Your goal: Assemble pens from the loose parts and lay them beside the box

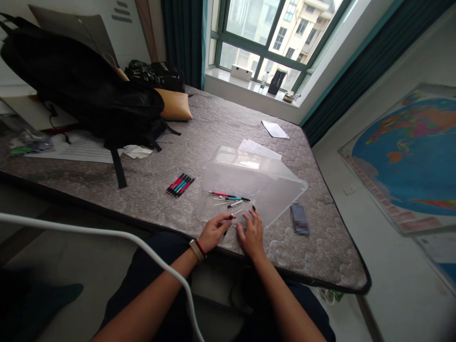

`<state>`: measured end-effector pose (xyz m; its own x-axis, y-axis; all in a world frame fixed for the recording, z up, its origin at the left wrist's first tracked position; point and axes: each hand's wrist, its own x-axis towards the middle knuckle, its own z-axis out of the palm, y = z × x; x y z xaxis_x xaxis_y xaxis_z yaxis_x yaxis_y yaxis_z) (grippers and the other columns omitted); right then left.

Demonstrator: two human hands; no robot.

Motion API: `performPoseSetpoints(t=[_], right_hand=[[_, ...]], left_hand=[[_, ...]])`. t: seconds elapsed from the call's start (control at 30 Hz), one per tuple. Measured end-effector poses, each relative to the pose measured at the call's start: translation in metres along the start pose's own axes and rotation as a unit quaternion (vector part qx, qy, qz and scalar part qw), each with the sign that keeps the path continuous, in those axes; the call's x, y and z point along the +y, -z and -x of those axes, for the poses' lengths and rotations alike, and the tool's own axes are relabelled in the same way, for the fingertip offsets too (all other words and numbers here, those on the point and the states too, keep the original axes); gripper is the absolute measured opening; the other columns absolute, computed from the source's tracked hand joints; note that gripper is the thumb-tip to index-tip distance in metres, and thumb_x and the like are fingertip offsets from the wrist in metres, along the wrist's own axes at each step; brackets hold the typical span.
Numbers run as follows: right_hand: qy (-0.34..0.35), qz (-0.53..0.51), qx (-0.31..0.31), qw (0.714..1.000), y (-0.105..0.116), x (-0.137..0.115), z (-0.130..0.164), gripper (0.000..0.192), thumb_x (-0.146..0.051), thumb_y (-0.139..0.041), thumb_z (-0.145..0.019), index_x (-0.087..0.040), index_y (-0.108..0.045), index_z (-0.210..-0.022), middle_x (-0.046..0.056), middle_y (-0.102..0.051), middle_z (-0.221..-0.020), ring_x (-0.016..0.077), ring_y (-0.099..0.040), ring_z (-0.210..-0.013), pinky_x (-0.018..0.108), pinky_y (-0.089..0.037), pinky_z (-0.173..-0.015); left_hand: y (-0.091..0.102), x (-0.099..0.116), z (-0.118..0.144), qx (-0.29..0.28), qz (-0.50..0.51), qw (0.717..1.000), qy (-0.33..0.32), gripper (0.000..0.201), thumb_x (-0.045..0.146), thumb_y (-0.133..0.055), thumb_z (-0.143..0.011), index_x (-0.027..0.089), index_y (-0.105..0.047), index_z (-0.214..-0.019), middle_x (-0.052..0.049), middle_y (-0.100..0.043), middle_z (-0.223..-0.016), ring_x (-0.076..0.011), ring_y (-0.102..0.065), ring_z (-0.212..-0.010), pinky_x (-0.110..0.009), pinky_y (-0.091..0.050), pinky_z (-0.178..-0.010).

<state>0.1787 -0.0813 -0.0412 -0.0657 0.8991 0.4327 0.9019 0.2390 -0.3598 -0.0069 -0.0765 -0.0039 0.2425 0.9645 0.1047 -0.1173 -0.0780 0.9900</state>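
Observation:
My left hand [214, 231] is closed, pinching a small black pen part [231, 216] with a thin pale refill sticking out to the right. Another dark piece shows below its fingers, partly hidden. Close beside it, my right hand [252, 233] has its fingers apart over the near edge of a clear plastic box [281, 185]. Just beyond those fingertips lies a short black pen piece [254, 207]. Red and teal pens [228, 196], thin refills and a clear pen barrel [235, 204] lie at the box. To the left, several red, black and teal pens [180, 185] lie side by side.
Everything lies on a grey quilted mattress [149, 209]. A blurred-out dark phone-like object [299, 219] is at right. White papers [260, 148] lie behind the box. A black backpack [89, 90] stands at left. A white cable [124, 235] crosses in front of my left forearm.

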Motion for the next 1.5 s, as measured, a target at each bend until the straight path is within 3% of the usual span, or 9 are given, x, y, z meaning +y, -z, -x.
performPoseSetpoints(t=[0.17, 0.27, 0.33, 0.43, 0.57, 0.8, 0.93, 1.2, 1.5], right_hand=[[0.027, 0.034, -0.023, 0.999, -0.011, 0.000, 0.010, 0.039, -0.036, -0.047, -0.093, -0.017, -0.055, -0.126, 0.014, -0.046, -0.141, 0.0300, -0.030, -0.138, 0.050, -0.032, -0.110], [0.021, 0.040, -0.023, 0.999, -0.011, 0.001, 0.009, 0.039, -0.035, -0.046, -0.093, -0.016, -0.056, -0.125, 0.015, -0.049, -0.138, 0.0297, -0.035, -0.135, 0.048, -0.032, -0.110], [0.019, 0.040, -0.024, 0.999, -0.011, 0.002, 0.009, 0.039, -0.034, -0.047, -0.092, -0.016, -0.056, -0.125, 0.015, -0.050, -0.137, 0.0293, -0.038, -0.133, 0.047, -0.032, -0.110], [0.017, 0.035, -0.018, 0.999, -0.012, 0.003, 0.009, 0.037, -0.029, -0.047, -0.091, -0.016, -0.057, -0.124, 0.014, -0.051, -0.135, 0.0286, -0.040, -0.131, 0.047, -0.032, -0.109], [0.017, 0.031, -0.011, 0.999, -0.013, 0.003, 0.009, 0.037, -0.025, -0.047, -0.089, -0.017, -0.057, -0.124, 0.014, -0.052, -0.134, 0.0286, -0.041, -0.130, 0.046, -0.032, -0.108], [0.017, 0.040, -0.017, 0.999, -0.013, 0.003, 0.008, 0.038, -0.025, -0.047, -0.088, -0.018, -0.056, -0.124, 0.014, -0.052, -0.135, 0.0301, -0.041, -0.130, 0.048, -0.031, -0.108], [0.017, 0.051, -0.028, 0.998, -0.012, 0.003, 0.007, 0.038, -0.025, -0.047, -0.088, -0.016, -0.056, -0.124, 0.014, -0.051, -0.135, 0.0303, -0.041, -0.129, 0.047, -0.032, -0.108], [0.014, 0.044, -0.022, 0.999, -0.014, 0.006, 0.005, 0.039, -0.026, -0.049, -0.086, -0.021, -0.056, -0.124, 0.012, -0.051, -0.137, 0.0307, -0.042, -0.129, 0.048, -0.034, -0.106], [0.011, 0.052, -0.039, 0.998, -0.015, 0.007, 0.003, 0.040, -0.026, -0.049, -0.086, -0.023, -0.056, -0.125, 0.011, -0.051, -0.138, 0.0303, -0.041, -0.131, 0.048, -0.035, -0.107]], left_hand=[[0.005, 0.041, 0.033, 0.066, -0.216, 0.968, -0.105, 0.023, 0.037, -0.064, -0.086, 0.022, -0.074, -0.101, -0.006, -0.061, -0.089, -0.0176, -0.057, -0.087, -0.031, -0.048, -0.081], [0.024, 0.066, 0.062, 0.040, -0.304, 0.943, -0.129, 0.019, 0.029, -0.059, -0.090, 0.024, -0.070, -0.104, -0.003, -0.063, -0.081, -0.0156, -0.058, -0.078, -0.030, -0.047, -0.077], [0.047, 0.078, 0.081, 0.043, -0.330, 0.934, -0.133, 0.020, 0.025, -0.054, -0.092, 0.023, -0.066, -0.108, -0.003, -0.067, -0.083, -0.0144, -0.060, -0.073, -0.027, -0.048, -0.070], [0.090, 0.089, 0.102, 0.050, -0.385, 0.909, -0.154, 0.021, 0.023, -0.051, -0.092, 0.025, -0.063, -0.108, -0.004, -0.071, -0.088, -0.0180, -0.067, -0.084, -0.031, -0.051, -0.080], [0.146, 0.093, 0.104, 0.120, -0.468, 0.871, -0.087, 0.019, 0.034, -0.052, -0.091, 0.028, -0.061, -0.107, -0.004, -0.071, -0.103, -0.0213, -0.067, -0.094, -0.033, -0.051, -0.087], [0.213, 0.059, 0.046, 0.133, -0.579, 0.803, -0.049, 0.035, 0.038, -0.041, -0.095, 0.021, -0.055, -0.122, -0.010, -0.063, -0.122, -0.0246, -0.060, -0.110, -0.038, -0.046, -0.096], [0.237, 0.029, 0.004, 0.082, -0.645, 0.760, -0.015, 0.039, 0.037, -0.039, -0.095, 0.018, -0.055, -0.125, -0.013, -0.064, -0.117, -0.0260, -0.058, -0.111, -0.041, -0.046, -0.095], [0.265, -0.005, -0.041, 0.014, -0.661, 0.750, -0.017, 0.038, 0.024, -0.039, -0.093, 0.023, -0.059, -0.125, -0.008, -0.055, -0.139, -0.0274, -0.047, -0.128, -0.045, -0.041, -0.101], [0.274, -0.024, -0.045, 0.021, -0.669, 0.742, -0.040, 0.054, 0.024, -0.035, -0.095, 0.022, -0.033, -0.149, -0.012, -0.048, -0.146, -0.0276, -0.036, -0.139, -0.047, -0.032, -0.107]])
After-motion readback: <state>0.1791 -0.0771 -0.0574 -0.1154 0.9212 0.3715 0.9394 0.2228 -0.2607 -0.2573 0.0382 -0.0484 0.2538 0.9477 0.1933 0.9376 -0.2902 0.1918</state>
